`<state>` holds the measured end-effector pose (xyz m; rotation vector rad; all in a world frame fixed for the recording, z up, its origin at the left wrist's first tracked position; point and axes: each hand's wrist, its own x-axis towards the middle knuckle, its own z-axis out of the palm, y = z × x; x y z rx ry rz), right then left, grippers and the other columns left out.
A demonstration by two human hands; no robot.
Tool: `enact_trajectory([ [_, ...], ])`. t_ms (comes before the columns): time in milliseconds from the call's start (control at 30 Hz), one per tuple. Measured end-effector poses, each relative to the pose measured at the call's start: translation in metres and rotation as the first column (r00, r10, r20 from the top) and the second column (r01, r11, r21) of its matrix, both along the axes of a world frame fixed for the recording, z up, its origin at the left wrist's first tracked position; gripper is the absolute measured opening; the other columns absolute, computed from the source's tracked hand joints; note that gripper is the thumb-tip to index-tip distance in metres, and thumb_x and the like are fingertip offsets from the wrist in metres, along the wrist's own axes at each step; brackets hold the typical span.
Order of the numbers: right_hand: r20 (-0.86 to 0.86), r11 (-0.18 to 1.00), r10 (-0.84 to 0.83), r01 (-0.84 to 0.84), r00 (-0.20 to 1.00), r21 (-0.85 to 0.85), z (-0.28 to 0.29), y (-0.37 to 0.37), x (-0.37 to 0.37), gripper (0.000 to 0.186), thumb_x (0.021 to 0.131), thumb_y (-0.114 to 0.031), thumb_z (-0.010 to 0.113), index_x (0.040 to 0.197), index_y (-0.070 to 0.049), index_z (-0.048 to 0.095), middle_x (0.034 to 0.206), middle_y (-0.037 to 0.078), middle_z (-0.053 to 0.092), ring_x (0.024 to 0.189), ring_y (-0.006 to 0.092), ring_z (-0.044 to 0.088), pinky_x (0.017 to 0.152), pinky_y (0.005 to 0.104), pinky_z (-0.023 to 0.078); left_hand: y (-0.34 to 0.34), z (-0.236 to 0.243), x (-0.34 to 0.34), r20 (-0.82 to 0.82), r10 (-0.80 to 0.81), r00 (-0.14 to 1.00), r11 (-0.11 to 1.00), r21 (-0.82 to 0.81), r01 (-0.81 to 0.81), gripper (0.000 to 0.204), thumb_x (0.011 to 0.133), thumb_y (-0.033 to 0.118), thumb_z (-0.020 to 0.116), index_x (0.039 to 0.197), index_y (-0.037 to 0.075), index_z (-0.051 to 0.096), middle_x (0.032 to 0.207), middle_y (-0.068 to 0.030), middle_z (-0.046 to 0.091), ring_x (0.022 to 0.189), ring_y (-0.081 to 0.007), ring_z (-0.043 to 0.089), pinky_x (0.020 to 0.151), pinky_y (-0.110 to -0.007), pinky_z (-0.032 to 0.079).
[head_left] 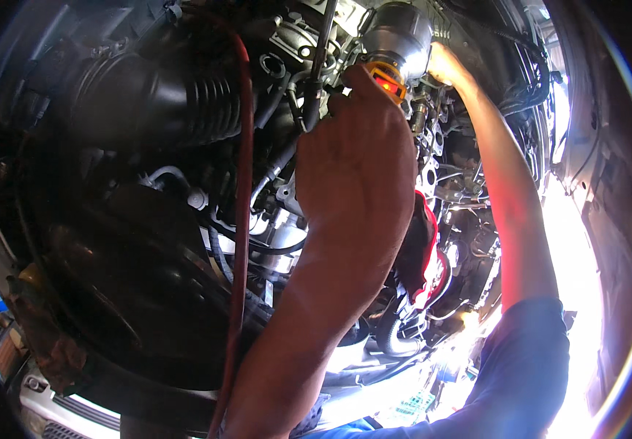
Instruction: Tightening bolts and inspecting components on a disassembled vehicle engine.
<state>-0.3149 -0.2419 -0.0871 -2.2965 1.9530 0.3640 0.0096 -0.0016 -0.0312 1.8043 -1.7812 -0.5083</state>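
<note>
My left hand (360,139) reaches up over the engine, its fingers curled round a hand-held device with a yellow-orange collar (389,80). A red light glows on that collar. Just beyond it is a grey, rounded cylinder (398,33); whether the two are one piece I cannot tell. My right hand (444,66) is on the far side, close against the cylinder's right edge. The cylinder and glare hide most of its fingers. Below both hands lie metal engine parts with round ports (429,175).
A red hose (243,183) runs from top to bottom, left of my left forearm. Farther left sits a black ribbed air duct (210,102). A red-and-black object (426,252) shows behind my forearm. Strong glare washes out the lower right, beside a car body panel (612,241).
</note>
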Motion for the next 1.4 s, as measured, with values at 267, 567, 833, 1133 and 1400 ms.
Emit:
enact_trajectory([
  [267, -0.158, 0.95, 0.174, -0.207, 0.972, -0.233, -0.008, 0.024, -0.001, 0.036, 0.084, 0.0, 0.059, 0.117, 0.001, 0.072, 0.111, 0.019, 0.074, 0.105, 0.0293, 0.07, 0.093, 0.041, 0.052, 0.001, -0.004, -0.003, -0.017, 0.034, 0.999, 0.999, -0.041, -0.035, 0.021, 0.094, 0.019, 0.066, 0.106, 0.002, 0.061, 0.078, -0.0052, 0.07, 0.068, -0.0187, 0.074, 0.059, -0.031, 0.058],
  [567, -0.03, 0.994, -0.078, 0.079, 0.997, 0.07, 0.017, 0.009, 0.015, 0.037, 0.084, 0.003, 0.059, 0.118, 0.001, 0.073, 0.106, 0.02, 0.077, 0.104, 0.0334, 0.074, 0.096, 0.0387, 0.054, 0.002, -0.002, -0.002, 0.039, 0.037, 0.999, 0.999, -0.007, -0.037, 0.023, 0.093, 0.022, 0.068, 0.105, 0.004, 0.06, 0.079, -0.0025, 0.067, 0.066, -0.0156, 0.071, 0.059, -0.028, 0.056],
  [833, -0.035, 0.979, 0.147, -0.151, 0.989, -0.138, 0.006, 0.012, 0.004, 0.025, 0.09, -0.003, 0.059, 0.109, 0.002, 0.074, 0.089, 0.018, 0.076, 0.078, 0.0267, 0.072, 0.078, 0.04, 0.054, 0.0, -0.001, -0.001, -0.018, 0.043, 0.999, 0.998, -0.034, -0.044, 0.032, 0.095, 0.026, 0.068, 0.108, -0.001, 0.056, 0.076, -0.0108, 0.071, 0.065, -0.0242, 0.075, 0.057, -0.033, 0.061],
  [1133, 0.174, 0.964, -0.008, 0.054, 0.985, -0.259, -0.05, -0.007, -0.056, 0.024, 0.088, -0.007, 0.062, 0.109, 0.002, 0.069, 0.106, 0.027, 0.07, 0.107, 0.0431, 0.064, 0.097, 0.0496, 0.049, -0.004, -0.006, 0.003, -0.052, 0.021, 0.998, 1.0, -0.017, -0.022, 0.031, 0.094, 0.023, 0.067, 0.111, -0.001, 0.056, 0.079, -0.0116, 0.071, 0.066, -0.024, 0.074, 0.057, -0.033, 0.06],
  [1400, -0.076, 0.963, 0.008, -0.028, 0.997, -0.267, -0.061, -0.017, -0.087, 0.028, 0.088, -0.003, 0.057, 0.115, 0.004, 0.061, 0.119, 0.031, 0.064, 0.116, 0.0473, 0.059, 0.102, 0.052, 0.047, 0.002, -0.002, 0.002, -0.125, 0.041, 0.991, 0.995, -0.085, -0.052, 0.032, 0.092, 0.017, 0.066, 0.115, -0.003, 0.056, 0.078, -0.0113, 0.069, 0.066, -0.0232, 0.073, 0.056, -0.033, 0.058],
])
